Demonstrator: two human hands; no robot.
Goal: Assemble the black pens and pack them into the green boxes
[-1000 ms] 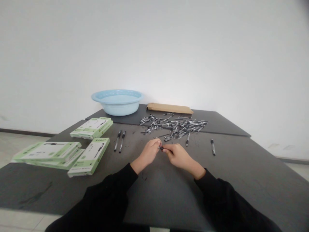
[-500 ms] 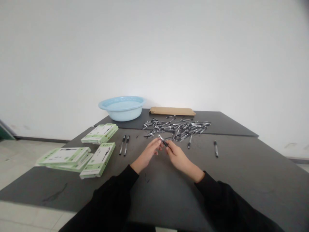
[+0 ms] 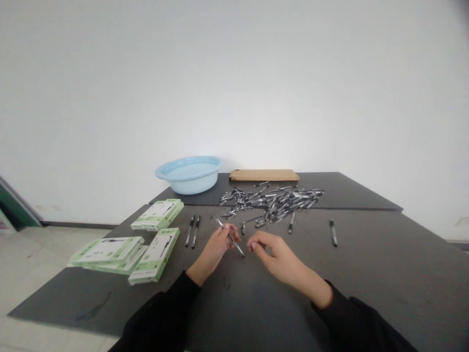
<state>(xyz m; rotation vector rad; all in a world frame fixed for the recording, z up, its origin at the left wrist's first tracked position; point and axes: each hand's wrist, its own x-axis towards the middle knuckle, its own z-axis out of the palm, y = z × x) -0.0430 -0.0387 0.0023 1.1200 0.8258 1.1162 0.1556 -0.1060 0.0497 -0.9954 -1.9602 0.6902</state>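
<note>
A slim clear-and-dark pen (image 3: pixel 237 246) slants across my left hand (image 3: pixel 217 244), which is closed on it. Its lower end points toward my right hand (image 3: pixel 276 254), just to the right and apart from it. Thumb and index finger of my right hand are pinched together; whether something small is between them is hidden. Two black-capped pens (image 3: pixel 192 231) lie side by side left of my left hand. Beyond both hands spreads a loose pile of pens and pen parts (image 3: pixel 282 201). A single pen (image 3: pixel 333 232) lies off to the right.
Green-and-white pen boxes (image 3: pixel 156 256) lie in stacks on the left of the dark table (image 3: pixel 366 274). A light blue basin (image 3: pixel 192 183) and a flat brown cardboard piece (image 3: pixel 264 175) are at the back by the wall.
My hands have drawn apart; the right has moved right, away from the pen. The pen is now in my left hand alone, lower end to the right. The view has tilted up slightly.
</note>
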